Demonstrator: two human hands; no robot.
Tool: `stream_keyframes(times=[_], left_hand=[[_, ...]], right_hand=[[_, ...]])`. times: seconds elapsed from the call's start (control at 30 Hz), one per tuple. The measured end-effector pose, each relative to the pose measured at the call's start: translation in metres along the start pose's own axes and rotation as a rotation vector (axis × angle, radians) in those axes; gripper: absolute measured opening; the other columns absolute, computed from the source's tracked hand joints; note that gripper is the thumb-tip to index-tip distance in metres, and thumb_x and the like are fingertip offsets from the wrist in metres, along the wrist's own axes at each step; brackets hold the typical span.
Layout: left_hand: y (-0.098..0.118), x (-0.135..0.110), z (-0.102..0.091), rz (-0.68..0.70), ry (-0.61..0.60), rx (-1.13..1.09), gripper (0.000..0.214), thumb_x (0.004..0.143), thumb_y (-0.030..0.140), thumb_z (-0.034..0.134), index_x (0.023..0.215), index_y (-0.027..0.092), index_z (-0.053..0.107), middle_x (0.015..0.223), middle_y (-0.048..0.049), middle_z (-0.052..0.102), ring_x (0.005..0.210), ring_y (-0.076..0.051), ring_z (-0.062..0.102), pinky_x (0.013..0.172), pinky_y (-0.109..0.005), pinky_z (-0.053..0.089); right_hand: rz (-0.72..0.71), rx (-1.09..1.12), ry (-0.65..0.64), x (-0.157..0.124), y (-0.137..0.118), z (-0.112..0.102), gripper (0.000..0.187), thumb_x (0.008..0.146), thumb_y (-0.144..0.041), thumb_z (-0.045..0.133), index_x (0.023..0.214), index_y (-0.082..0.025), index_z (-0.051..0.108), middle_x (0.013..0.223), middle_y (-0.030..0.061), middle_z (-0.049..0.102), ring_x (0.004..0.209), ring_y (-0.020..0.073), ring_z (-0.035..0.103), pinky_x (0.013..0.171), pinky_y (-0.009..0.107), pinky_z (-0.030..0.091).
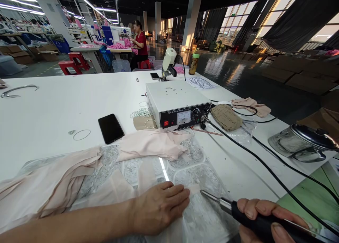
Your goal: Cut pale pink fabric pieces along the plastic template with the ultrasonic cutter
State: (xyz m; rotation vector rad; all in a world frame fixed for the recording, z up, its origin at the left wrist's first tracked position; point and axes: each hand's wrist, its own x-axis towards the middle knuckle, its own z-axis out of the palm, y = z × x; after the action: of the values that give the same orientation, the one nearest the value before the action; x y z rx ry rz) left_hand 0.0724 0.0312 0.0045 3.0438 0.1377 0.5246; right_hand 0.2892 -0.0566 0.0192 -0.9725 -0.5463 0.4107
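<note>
My left hand [164, 206] lies flat, palm down, on a thin pale pink fabric piece [116, 188] spread over a clear plastic sheet [196, 214]. A narrow end of fabric [195, 189] sticks out past its fingertips. My right hand [270, 214] is wrapped round the black handle of an ultrasonic cutter [230, 204]. The cutter's metal tip points left, close beside that fabric end; whether they touch I cannot tell. A stack of pink fabric pieces [50, 186] rests at the left, and another folded pile [155, 144] sits beyond my left hand.
A control box [180, 95] with dials stands behind the fabric, its black cable [254, 155] running to the right. Nearby are a phone [110, 128], rubber bands [141, 112], a brown cloth bundle [226, 117] and a lidded glass mug [299, 142]. A person [140, 42] sits at a sewing machine beyond.
</note>
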Motion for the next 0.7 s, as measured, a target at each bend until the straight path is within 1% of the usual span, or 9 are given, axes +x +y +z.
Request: stream_keyframes(times=[0.07, 0.2, 0.47, 0.63, 0.7], left_hand=[[0.0, 0.0, 0.0, -0.002, -0.004, -0.005, 0.031, 0.102, 0.014, 0.036, 0.123, 0.004, 0.057, 0.128, -0.0184, 0.061, 0.116, -0.025, 0.057, 0.091, -0.035, 0.045], [0.0, 0.0, 0.0, -0.005, -0.006, 0.0, 0.032, 0.103, 0.014, 0.035, 0.122, 0.004, 0.058, 0.128, -0.0176, 0.06, 0.114, -0.025, 0.057, 0.09, -0.036, 0.046], [-0.001, 0.001, 0.0, 0.002, 0.001, -0.009, 0.031, 0.102, 0.014, 0.034, 0.119, 0.003, 0.058, 0.125, -0.0186, 0.062, 0.109, -0.025, 0.059, 0.085, -0.036, 0.048], [0.0, 0.001, -0.001, -0.007, 0.005, 0.004, 0.031, 0.102, 0.015, 0.033, 0.118, 0.005, 0.058, 0.125, -0.0186, 0.061, 0.109, -0.024, 0.059, 0.086, -0.035, 0.047], [0.0, 0.001, 0.0, -0.008, 0.002, 0.003, 0.031, 0.102, 0.015, 0.034, 0.119, 0.005, 0.058, 0.126, -0.0188, 0.061, 0.109, -0.024, 0.059, 0.086, -0.034, 0.046]], right_hand=[[0.002, -0.029, -0.021, 0.0, -0.001, -0.001, 0.013, 0.07, -0.025, 0.063, 0.067, -0.018, 0.053, 0.063, -0.0022, 0.052, 0.049, 0.0127, 0.05, 0.046, 0.034, 0.05], [0.004, -0.05, -0.044, 0.001, -0.002, -0.001, 0.014, 0.07, -0.025, 0.066, 0.07, -0.02, 0.053, 0.063, -0.0027, 0.053, 0.05, 0.0135, 0.051, 0.048, 0.036, 0.05], [-0.043, 0.004, -0.001, 0.003, 0.001, 0.008, 0.009, 0.07, -0.023, 0.062, 0.075, -0.019, 0.056, 0.066, -0.0018, 0.053, 0.052, 0.0127, 0.05, 0.047, 0.033, 0.048], [-0.04, 0.024, -0.079, 0.004, 0.008, 0.004, 0.006, 0.072, -0.022, 0.06, 0.073, -0.019, 0.056, 0.066, -0.0019, 0.052, 0.051, 0.0123, 0.051, 0.049, 0.034, 0.049], [-0.044, 0.017, -0.089, 0.004, 0.009, 0.002, 0.007, 0.073, -0.023, 0.061, 0.073, -0.019, 0.056, 0.067, -0.0019, 0.052, 0.051, 0.0122, 0.051, 0.05, 0.034, 0.049]])
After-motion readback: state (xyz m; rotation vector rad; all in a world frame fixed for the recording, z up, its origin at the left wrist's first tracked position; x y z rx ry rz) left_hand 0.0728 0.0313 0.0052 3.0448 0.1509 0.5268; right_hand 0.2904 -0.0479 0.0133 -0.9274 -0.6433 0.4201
